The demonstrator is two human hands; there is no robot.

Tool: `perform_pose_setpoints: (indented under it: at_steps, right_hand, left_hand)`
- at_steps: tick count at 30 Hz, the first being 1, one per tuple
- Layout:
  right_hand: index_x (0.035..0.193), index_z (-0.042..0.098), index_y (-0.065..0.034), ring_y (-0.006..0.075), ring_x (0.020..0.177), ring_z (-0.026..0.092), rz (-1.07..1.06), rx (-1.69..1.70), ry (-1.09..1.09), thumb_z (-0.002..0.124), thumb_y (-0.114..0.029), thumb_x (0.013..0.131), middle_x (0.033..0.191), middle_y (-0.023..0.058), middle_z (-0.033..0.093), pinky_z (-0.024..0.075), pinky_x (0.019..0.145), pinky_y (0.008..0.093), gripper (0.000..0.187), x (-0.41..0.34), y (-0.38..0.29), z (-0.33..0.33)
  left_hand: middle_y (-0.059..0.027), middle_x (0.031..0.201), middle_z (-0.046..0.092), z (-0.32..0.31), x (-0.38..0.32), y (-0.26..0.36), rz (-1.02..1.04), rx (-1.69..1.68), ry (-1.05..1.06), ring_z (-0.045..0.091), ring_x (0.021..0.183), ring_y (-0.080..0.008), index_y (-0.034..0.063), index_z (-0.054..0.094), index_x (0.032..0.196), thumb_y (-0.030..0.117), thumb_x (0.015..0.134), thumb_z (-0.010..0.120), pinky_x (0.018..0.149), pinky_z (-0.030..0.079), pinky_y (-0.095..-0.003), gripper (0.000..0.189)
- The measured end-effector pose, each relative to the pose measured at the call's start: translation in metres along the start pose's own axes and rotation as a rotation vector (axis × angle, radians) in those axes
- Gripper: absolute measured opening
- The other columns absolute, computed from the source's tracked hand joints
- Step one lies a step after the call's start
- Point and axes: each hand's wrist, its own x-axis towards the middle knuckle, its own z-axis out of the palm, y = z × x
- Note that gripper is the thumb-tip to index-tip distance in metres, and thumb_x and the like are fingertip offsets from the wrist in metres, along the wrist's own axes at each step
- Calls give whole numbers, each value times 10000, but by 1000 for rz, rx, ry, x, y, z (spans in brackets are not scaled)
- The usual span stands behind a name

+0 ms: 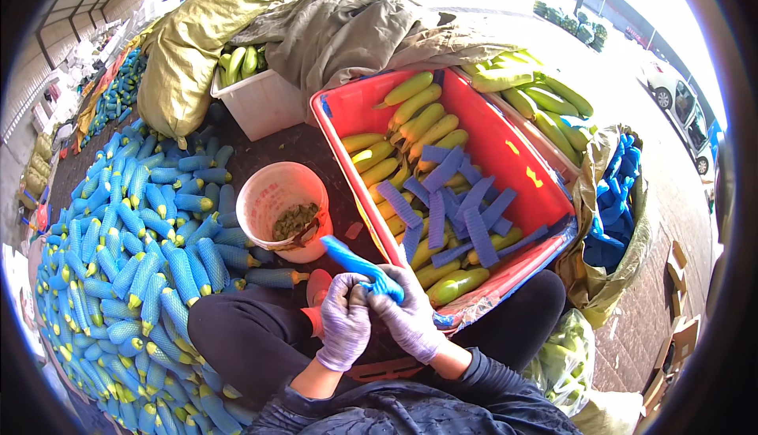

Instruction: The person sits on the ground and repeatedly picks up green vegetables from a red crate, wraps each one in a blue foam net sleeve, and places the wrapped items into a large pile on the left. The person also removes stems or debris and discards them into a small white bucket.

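Observation:
Both my hands wear pale, stained knit gloves and meet in front of my lap. Between them is a bunched blue net sleeve (361, 264). My left hand (346, 322) pinches the sleeve's near part, and my right hand (407, 316) closes around its rolled end. Just beyond them sits a red plastic crate (503, 139), its near left edge beside my right hand. Inside it lie long green squashes (435, 133), partly covered by loose flat violet-blue foam net sleeves (444, 168).
Left of me spreads a large heap of blue-netted squashes (136, 257). A white bucket (281, 198) holding small scraps stands between heap and crate. An open sack of blue sleeves (616, 198) is at right. Behind are a white crate (260, 106), a full yellow sack (189, 50) and a grey cloth (349, 32).

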Motion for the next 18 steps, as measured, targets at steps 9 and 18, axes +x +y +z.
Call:
perform_pose_setpoints:
  at_steps: [9,18]
  right_hand:
    - [1012,755,-22,177,793,700,-244,-416,-272,843,-162,805,912,94,752,566,769,317,265,19,-41,-3]
    - [1040,705,-57,348,837,707,-621,-505,-309,719,-109,884,905,145,707,580,765,400,165,197,6,17]
  left_hand:
    - [-146,1011,669,11,2,64,293,-913,-244,641,927,-308,40,615,1119,379,938,717,858,509,-422,398]
    - [-120,1241,683,-104,54,-50,-139,-20,235,656,1138,-254,50,628,1233,232,948,653,951,546,-461,338]
